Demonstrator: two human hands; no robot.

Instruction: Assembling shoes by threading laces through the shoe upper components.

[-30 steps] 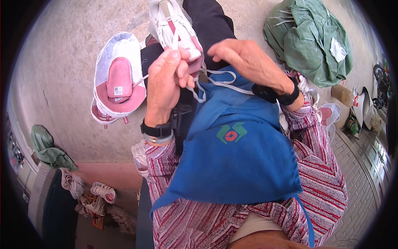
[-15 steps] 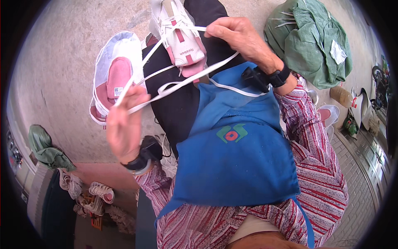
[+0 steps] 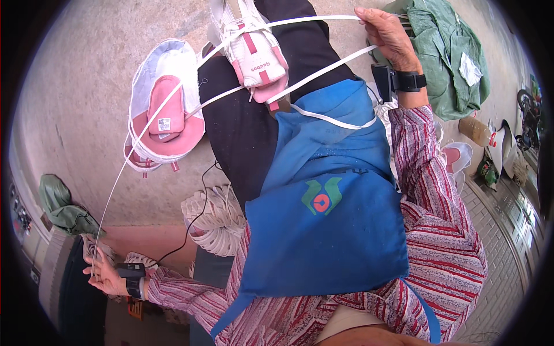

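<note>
A white and pink sneaker (image 3: pixel 262 60) rests on my black-trousered legs, its pink-lined heel opening toward me. A white shoelace (image 3: pixel 314 21) runs through its upper and is drawn out to both sides. At the lower left, far out from my body, my left hand (image 3: pixel 108 277) pinches a strand of lace stretched taut across to the sneaker. My right hand (image 3: pixel 392 40) is raised at the upper right, thumb and finger closed on the lace. A second length passes from that hand back to the sneaker's heel. More lace hangs in a loop on my blue apron (image 3: pixel 334 230).
White and pink shoe uppers (image 3: pixel 193 130) lie stacked on the concrete floor at left. A green sack (image 3: pixel 447 57) stands at right, near a plastic bottle (image 3: pixel 476 132). Beside my left arm are a white ribbed bundle (image 3: pixel 216 222) and a black cable (image 3: pixel 193 233).
My left hand has swung far down and left, pulling its lace strand out long. My right hand has moved up and right, drawing the lace away from the sneaker.
</note>
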